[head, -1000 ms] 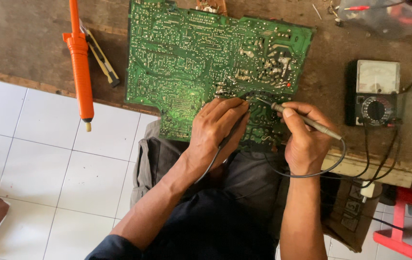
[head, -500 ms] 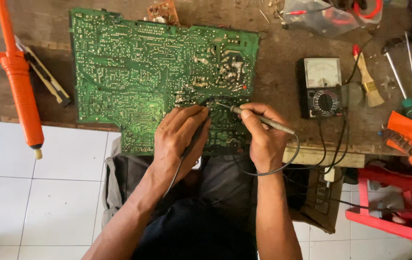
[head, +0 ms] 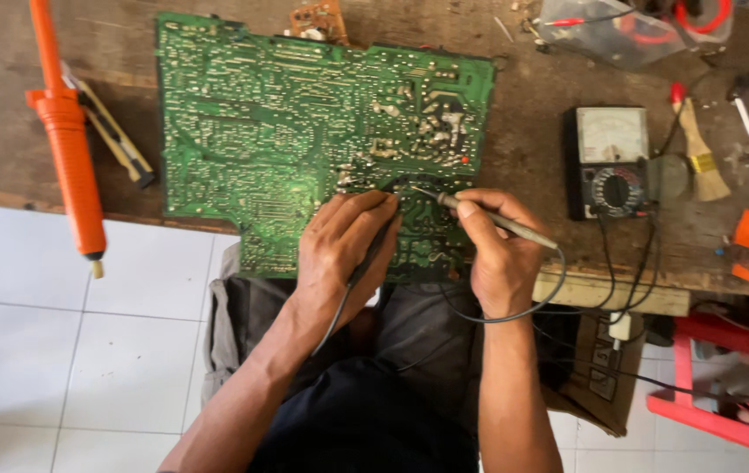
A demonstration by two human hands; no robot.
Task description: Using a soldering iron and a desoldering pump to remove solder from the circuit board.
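Lying solder-side up on the wooden bench, the green circuit board hangs its near edge over the person's lap. Both probe tips meet just beyond the fingertips: the left hand grips a black probe, the right hand pinches a grey probe slanting up-left. An analog multimeter sits to the right.
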